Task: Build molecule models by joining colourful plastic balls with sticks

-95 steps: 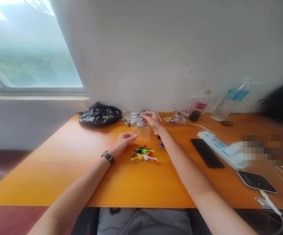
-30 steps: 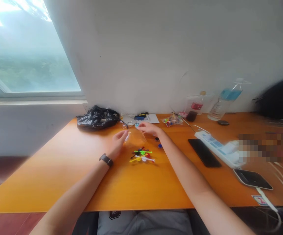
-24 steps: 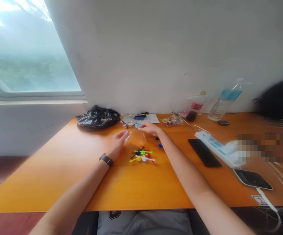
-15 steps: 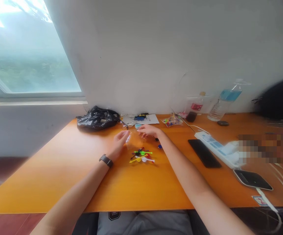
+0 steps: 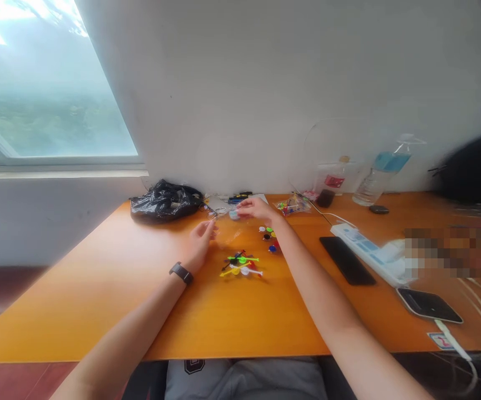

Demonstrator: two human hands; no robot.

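Observation:
My left hand (image 5: 202, 240), with a dark band on its wrist, rests on the orange table (image 5: 99, 289), fingers held together at the left edge of a clear plastic bag (image 5: 229, 226). Farther back, my right hand (image 5: 257, 210) pinches the bag's far edge, close to a small light blue piece. The bag is nearly see-through and hard to outline. A pile of thin coloured plastic sticks (image 5: 241, 264) lies just in front of both hands. Several small coloured pieces (image 5: 267, 234) lie beside my right wrist.
A black plastic bag (image 5: 165, 201) and a paper with small tools (image 5: 240, 198) lie by the wall. To the right are a small bag of coloured pieces (image 5: 292, 205), two bottles (image 5: 384, 176), a power strip (image 5: 365, 247), two phones (image 5: 346, 258) and cables.
My right hand has moved back toward the wall with the bag's edge, uncovering the small coloured pieces by its wrist. My left hand has barely shifted. The stick pile has stayed put.

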